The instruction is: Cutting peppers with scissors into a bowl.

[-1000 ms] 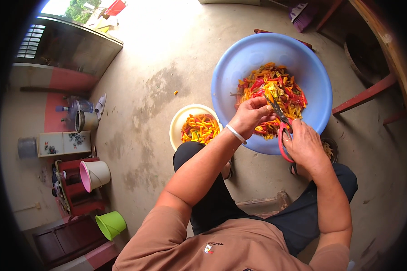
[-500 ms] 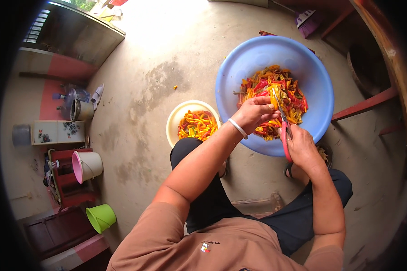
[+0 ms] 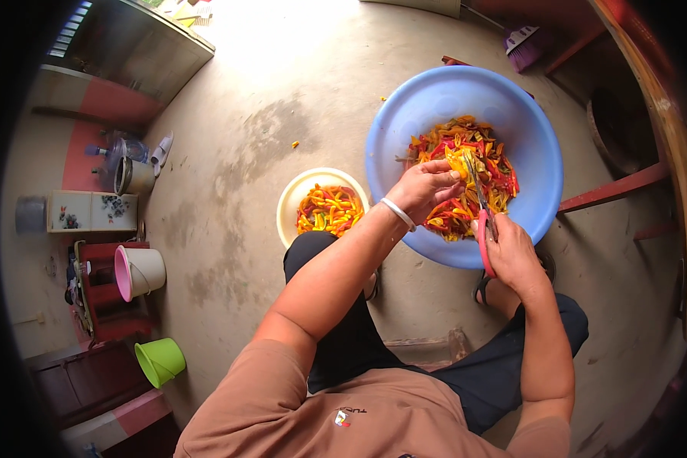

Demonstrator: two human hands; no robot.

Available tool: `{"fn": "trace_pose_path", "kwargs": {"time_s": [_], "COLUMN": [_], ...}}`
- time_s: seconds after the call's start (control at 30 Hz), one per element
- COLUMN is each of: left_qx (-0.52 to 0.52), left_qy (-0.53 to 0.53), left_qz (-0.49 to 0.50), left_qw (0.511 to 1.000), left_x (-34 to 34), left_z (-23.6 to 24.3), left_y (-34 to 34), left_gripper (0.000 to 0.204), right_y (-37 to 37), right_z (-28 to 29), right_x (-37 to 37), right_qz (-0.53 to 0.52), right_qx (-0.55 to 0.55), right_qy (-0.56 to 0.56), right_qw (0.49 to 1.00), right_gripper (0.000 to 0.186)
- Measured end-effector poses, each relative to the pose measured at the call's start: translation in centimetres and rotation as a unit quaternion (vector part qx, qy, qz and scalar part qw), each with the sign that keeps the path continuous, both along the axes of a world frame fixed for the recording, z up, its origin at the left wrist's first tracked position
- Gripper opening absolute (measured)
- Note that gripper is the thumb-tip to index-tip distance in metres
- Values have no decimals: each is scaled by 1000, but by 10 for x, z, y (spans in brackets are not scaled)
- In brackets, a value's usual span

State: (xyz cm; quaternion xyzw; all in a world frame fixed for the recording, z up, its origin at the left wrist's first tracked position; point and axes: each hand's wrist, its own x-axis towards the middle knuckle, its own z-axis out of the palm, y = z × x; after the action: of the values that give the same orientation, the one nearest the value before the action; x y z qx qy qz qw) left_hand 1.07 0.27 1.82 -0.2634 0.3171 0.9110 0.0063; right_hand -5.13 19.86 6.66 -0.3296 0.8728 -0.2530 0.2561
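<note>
Over a big blue basin [image 3: 390, 145], my left hand [image 3: 429, 188] pinches a yellow chili pepper [image 3: 456, 159] between thumb and fingers. My right hand [image 3: 511, 250] grips red-handled scissors [image 3: 484, 240], whose blades point away from me and lie at the pepper's right side. Whether the blades touch the pepper is hard to tell. Cut red, yellow and brownish chili pieces [image 3: 504, 172] lie heaped in the basin beneath both hands. To the left of the basin, a smaller cream bowl [image 3: 286, 200] holds whole orange and red chilies [image 3: 330, 208].
The basin rests on a low support, mostly hidden, between my feet and the doorway light. A red wooden bar [image 3: 614, 188] runs to its right. A purple broom [image 3: 521, 49] stands far right. Along the left wall are a pink-and-white bucket [image 3: 141, 272] and a green bucket [image 3: 160, 361].
The scissor blades look spread wider than before. The yellow pepper and my left fingers have shifted slightly. The whole view has moved a little; both hands keep their holds.
</note>
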Motion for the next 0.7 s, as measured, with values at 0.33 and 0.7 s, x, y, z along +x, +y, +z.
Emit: {"fn": "trace_pose_path", "kwargs": {"time_s": [0.33,0.7], "left_qx": [-30,-24], "left_qy": [-6,-27], "left_qz": [-19,-53], "left_qw": [999,998], "left_x": [1,0], "left_z": [3,-1], "left_y": [-4,-3], "left_gripper": [19,23], "right_y": [2,5], "right_z": [10,16], "right_x": [4,8], "right_qz": [22,17], "right_qx": [8,40], "right_qy": [66,6], "right_qw": [998,999], "right_gripper": [34,34]}}
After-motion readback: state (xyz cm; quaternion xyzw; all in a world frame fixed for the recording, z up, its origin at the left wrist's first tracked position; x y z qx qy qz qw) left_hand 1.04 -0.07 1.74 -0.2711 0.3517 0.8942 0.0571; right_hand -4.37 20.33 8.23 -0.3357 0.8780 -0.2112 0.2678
